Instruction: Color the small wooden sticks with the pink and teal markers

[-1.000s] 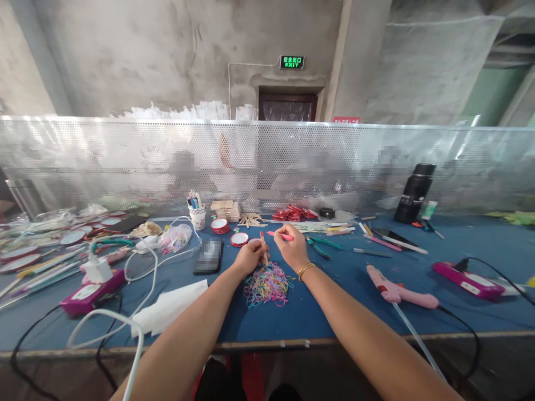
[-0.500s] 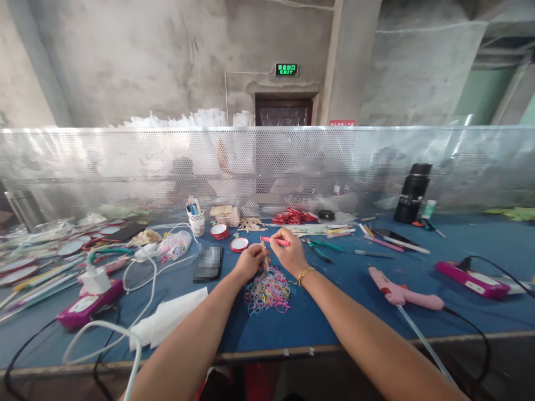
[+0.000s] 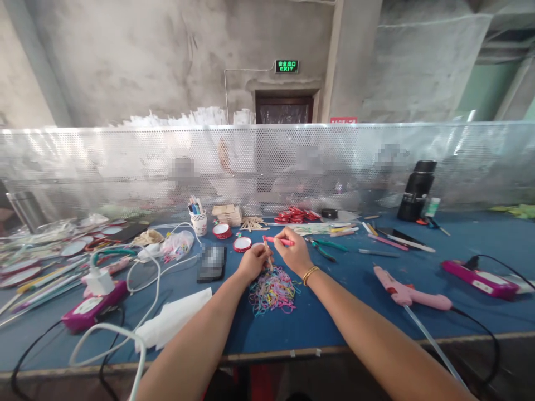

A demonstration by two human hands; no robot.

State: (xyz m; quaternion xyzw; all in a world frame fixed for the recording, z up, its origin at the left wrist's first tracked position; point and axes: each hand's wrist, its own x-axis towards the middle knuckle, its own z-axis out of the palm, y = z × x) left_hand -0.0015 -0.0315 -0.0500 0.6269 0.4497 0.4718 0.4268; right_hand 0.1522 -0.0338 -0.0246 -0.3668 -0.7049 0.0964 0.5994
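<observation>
My left hand (image 3: 253, 262) is closed on a flat wooden stick (image 3: 268, 249), which it holds up at a slant. A red-pink pen (image 3: 279, 241) is gripped in my right hand (image 3: 295, 253), its tip pointing left at the stick's upper end. Whether tip and wood touch is too small to tell. Just below both hands lies a loose heap of pastel cords (image 3: 273, 291), in pink, blue, yellow and purple. Beyond my left hand sits a round red-rimmed piece (image 3: 242, 244) with a white face.
Green-handled pliers (image 3: 321, 249) and a pink glue gun (image 3: 401, 289) lie to the right. On the left are a phone (image 3: 211, 264), white tissue (image 3: 175, 317), a purple power strip (image 3: 94, 305) and looping white cable. Wooden sticks (image 3: 253, 224) and red discs (image 3: 296, 214) lie behind.
The whole view has shifted slightly, so the table things appear a little further right. Both hands keep their hold on the stick and the pen.
</observation>
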